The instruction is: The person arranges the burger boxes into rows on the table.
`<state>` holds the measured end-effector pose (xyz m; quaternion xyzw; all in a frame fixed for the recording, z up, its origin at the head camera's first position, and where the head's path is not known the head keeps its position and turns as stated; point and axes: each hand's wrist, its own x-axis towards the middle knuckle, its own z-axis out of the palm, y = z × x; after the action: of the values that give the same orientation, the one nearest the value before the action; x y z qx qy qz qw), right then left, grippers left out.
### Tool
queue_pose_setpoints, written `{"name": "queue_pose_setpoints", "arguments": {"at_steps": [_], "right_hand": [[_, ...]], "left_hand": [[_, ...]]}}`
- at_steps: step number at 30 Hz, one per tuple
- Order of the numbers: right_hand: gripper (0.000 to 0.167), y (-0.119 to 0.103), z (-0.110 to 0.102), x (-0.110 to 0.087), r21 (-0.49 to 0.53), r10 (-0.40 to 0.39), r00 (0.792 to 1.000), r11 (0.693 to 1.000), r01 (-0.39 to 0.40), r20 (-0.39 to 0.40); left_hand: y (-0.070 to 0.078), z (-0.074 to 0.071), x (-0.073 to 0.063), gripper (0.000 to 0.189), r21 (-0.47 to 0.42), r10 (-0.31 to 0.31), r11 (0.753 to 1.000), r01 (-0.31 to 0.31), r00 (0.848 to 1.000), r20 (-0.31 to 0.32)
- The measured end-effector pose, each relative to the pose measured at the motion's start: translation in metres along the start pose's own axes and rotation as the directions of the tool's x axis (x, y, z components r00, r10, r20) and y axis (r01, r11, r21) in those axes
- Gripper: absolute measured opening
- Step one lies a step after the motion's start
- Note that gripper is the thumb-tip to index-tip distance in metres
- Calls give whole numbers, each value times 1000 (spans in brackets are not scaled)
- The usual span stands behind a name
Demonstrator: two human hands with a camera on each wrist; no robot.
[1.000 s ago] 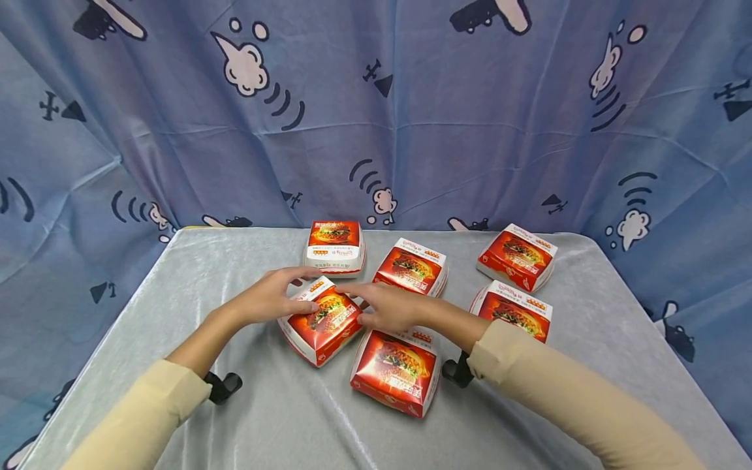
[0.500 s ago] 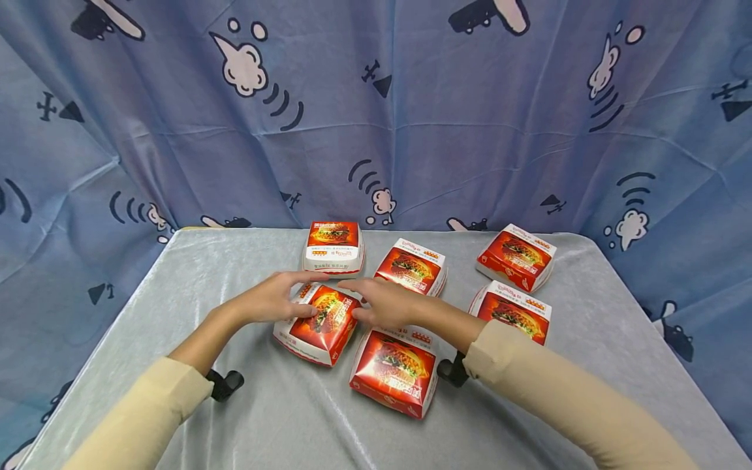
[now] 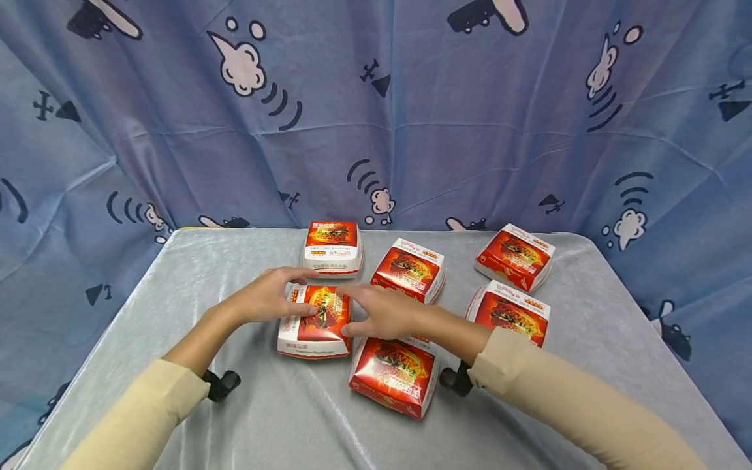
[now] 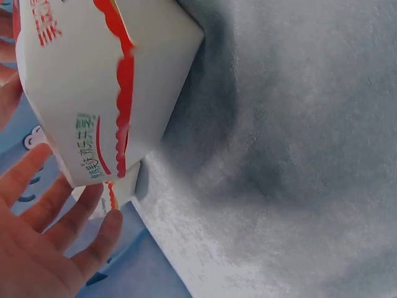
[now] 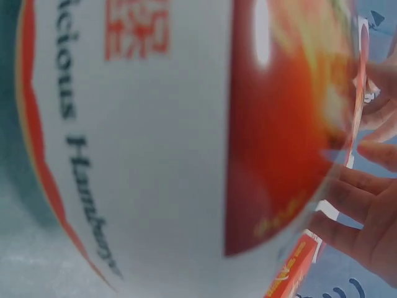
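Observation:
A red and white burger box sits between both hands at the left middle of the table in the head view. My left hand touches its left and far sides, thumb over the top. In the left wrist view, those spread, fairly straight fingertips meet the white side wall. My right hand spreads around the box's right side, thumb near the right edge and forefinger across the far part of the lid. The near box wall fills the right wrist view, fingers reaching behind it.
Another burger box stands right behind the handled one. To the right lie a middle box, a near box partly under the right hand, a far right box and one behind the right forearm. A patterned blue curtain closes off the back.
The burger box between the hands has turned counterclockwise, so its near side faces forward and sits squarer to the table. The hands have shifted only slightly; the other boxes stay put.

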<state>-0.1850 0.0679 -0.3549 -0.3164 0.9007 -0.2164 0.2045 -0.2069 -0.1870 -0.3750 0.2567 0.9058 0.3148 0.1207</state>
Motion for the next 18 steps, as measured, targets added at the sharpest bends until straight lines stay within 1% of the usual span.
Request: {"name": "queue_pose_setpoints", "arguments": {"at_steps": [2, 5, 8, 10, 14, 18], "right_hand": [[75, -1, 2, -1, -18, 23, 1000, 1000, -23, 16], [77, -3, 4, -2, -45, 49, 999, 998, -48, 20], [78, -5, 5, -2, -60, 64, 998, 996, -62, 20], [78, -6, 5, -2, -68, 71, 997, 995, -69, 24], [78, -4, 4, -1, -75, 65, 997, 995, -63, 35], [79, -2, 2, 1, -60, 46, 997, 997, -42, 59]], "left_hand": [[-1, 0, 0, 66, 15, 0, 1000, 0, 1000, -7], [-1, 0, -1, 68, 22, -3, 1000, 3, 1000, -18], [-2, 1, -3, 70, 15, -4, 1000, 5, 1000, -31], [-2, 1, -3, 69, -3, 12, 1000, -12, 999, -35], [-2, 2, -3, 63, -47, 41, 998, -42, 999, -28], [-2, 2, -3, 55, -76, 34, 997, -35, 999, -25]]}}
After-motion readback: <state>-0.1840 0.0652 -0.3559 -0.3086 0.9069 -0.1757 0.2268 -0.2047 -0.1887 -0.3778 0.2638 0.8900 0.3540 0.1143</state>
